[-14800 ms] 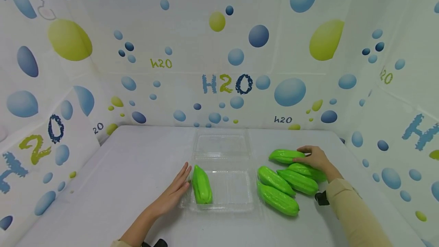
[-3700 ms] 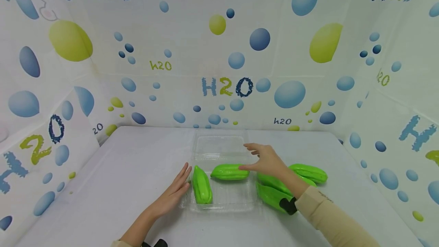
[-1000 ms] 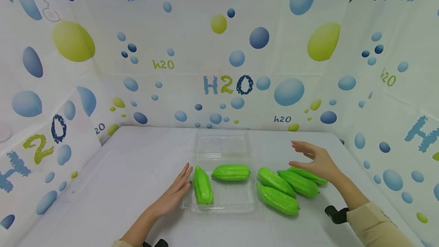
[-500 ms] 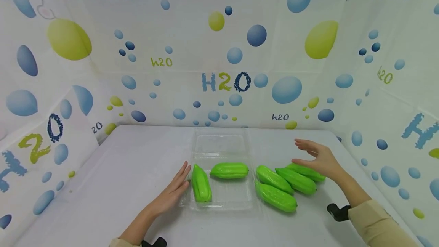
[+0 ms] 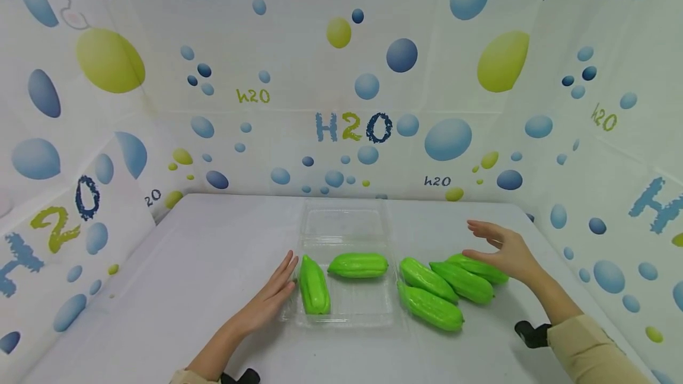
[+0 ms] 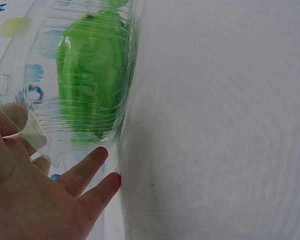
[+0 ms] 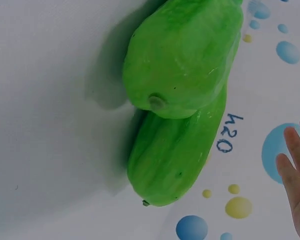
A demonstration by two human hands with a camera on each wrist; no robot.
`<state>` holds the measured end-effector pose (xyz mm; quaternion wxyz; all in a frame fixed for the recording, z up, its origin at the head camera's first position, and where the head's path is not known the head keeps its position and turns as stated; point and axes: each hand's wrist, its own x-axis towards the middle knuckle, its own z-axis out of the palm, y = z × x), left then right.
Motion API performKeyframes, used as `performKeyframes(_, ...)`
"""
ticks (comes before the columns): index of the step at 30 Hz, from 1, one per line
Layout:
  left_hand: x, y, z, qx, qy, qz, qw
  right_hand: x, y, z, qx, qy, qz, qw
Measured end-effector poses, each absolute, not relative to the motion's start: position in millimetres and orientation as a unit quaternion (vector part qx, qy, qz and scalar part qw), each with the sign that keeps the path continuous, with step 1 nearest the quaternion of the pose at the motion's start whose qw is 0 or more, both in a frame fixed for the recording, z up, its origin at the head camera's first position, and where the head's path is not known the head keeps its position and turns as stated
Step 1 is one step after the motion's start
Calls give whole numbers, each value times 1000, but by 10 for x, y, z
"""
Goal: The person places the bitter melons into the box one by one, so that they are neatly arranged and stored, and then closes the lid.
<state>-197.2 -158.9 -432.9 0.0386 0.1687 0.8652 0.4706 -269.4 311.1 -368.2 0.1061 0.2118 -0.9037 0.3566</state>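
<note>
Loose rear green vegetable (image 5: 477,268) lay near right grip (image 5: 507,252), empty, fingers parted; left grip (image 5: 271,294), fingers straight, flanked clear container (image 5: 360,300).

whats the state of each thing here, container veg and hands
clear container base, uncovered, part-filled with two green vegetables
lid, open, folded back on the far side
left vegetable, inside the base, lying lengthwise
crosswise vegetable, inside the base, lying sideways
four loose vegetables, outside, grouped right of the container
left hand, fingers straight, by the container's left edge
right hand, thumb and fingers apart, holding nothing
</note>
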Motion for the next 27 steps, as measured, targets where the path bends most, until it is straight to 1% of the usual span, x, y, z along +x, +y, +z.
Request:
performKeyframes(20, -1974, -1591, -4340, 175, 861, 475, 34, -2714, 3253, -3802, 190, -910, 356, 94)
performKeyframes(27, -1975, -1592, -4330, 174, 863, 474, 37, -2712, 3318, -3863, 169, -916, 358, 69)
